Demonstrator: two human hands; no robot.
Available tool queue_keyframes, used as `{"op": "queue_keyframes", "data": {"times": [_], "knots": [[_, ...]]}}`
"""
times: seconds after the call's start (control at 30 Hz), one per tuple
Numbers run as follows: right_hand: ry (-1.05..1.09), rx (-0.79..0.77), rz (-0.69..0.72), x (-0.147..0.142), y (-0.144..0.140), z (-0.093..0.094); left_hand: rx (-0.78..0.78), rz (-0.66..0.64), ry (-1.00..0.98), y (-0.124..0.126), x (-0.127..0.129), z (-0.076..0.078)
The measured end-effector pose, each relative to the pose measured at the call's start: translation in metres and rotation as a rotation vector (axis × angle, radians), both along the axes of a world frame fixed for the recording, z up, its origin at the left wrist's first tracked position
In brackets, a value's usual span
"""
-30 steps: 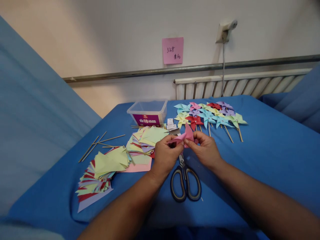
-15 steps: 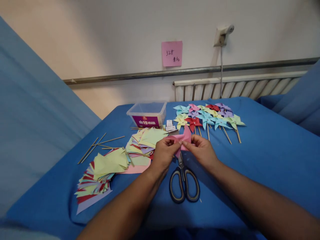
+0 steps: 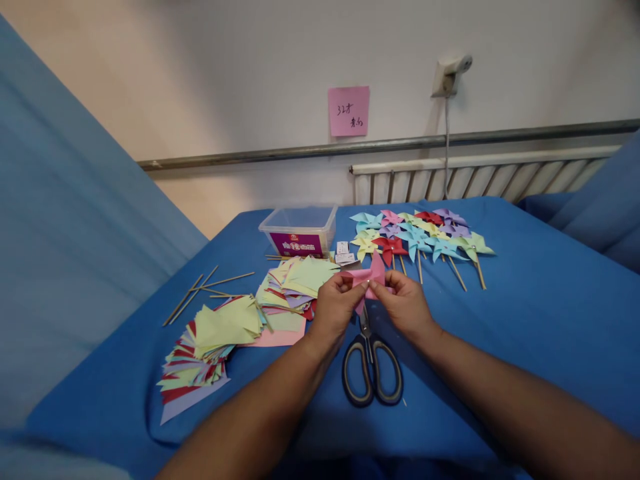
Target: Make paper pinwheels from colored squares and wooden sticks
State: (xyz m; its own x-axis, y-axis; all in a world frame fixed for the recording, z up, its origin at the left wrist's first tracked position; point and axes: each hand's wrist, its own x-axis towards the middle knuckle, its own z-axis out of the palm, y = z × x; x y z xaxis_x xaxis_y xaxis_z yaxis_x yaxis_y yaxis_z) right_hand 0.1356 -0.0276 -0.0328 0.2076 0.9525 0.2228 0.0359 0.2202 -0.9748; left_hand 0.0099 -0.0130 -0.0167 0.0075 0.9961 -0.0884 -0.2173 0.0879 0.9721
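A table with a blue cloth carries all the things. Behind it is a light wall with a radiator and a pink note stuck above a metal rail.

On the left part of the table lie two heaps of cut paper squares: one heap near the front left, and a second heap behind it, closer to the middle. Thin wooden sticks lie scattered to the left of the second heap. A clear plastic box with a purple label stands at the far side of the table. To the right of the box lies a group of finished paper pinwheels in many colours, with their sticks toward the person.

Scissors with dark handles lie flat on the cloth in the middle, the blades pointing away, just under the hands.

The left hand and the right hand are held close together above the scissors. Each hand is closed on one side of a pink paper, pinched between thumb and fingers. The pink paper is folded and is lifted off the table, between the two hands.
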Motion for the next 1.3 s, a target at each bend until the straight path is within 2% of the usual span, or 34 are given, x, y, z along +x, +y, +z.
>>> {"op": "queue_keyframes", "data": {"times": [0.17, 0.23, 0.33, 0.43, 0.6, 0.8, 0.97, 1.17, 1.23, 1.3], "knots": [[-0.142, 0.084, -0.119, 0.001, 0.001, 0.001, -0.061, 0.005, -0.084, -0.001, 0.002, 0.001], [-0.258, 0.162, -0.177, 0.005, 0.003, 0.002, -0.008, 0.063, -0.065, -0.002, 0.002, 0.001], [-0.514, 0.372, -0.251, 0.012, 0.005, 0.006, 0.135, 0.129, 0.017, -0.003, 0.001, 0.002], [-0.775, 0.544, -0.285, 0.015, 0.006, 0.011, 0.188, 0.043, 0.026, -0.006, 0.002, 0.004], [-0.994, 0.645, -0.284, 0.008, 0.002, 0.018, 0.174, -0.082, -0.013, -0.011, 0.002, 0.009], [-1.084, 0.657, -0.209, 0.004, -0.007, 0.022, 0.123, -0.113, -0.204, -0.014, -0.001, 0.014], [-1.135, 0.616, -0.106, 0.002, -0.013, 0.023, 0.055, -0.051, -0.348, -0.010, -0.002, 0.021], [-1.143, 0.609, -0.013, -0.001, -0.018, 0.023, -0.057, 0.077, -0.360, -0.003, -0.007, 0.021], [-1.090, 0.632, 0.032, 0.000, -0.017, 0.021, -0.078, 0.111, -0.345, -0.001, -0.011, 0.023], [-0.975, 0.640, 0.018, 0.002, -0.016, 0.016, -0.076, 0.131, -0.337, 0.002, -0.016, 0.027]]}}
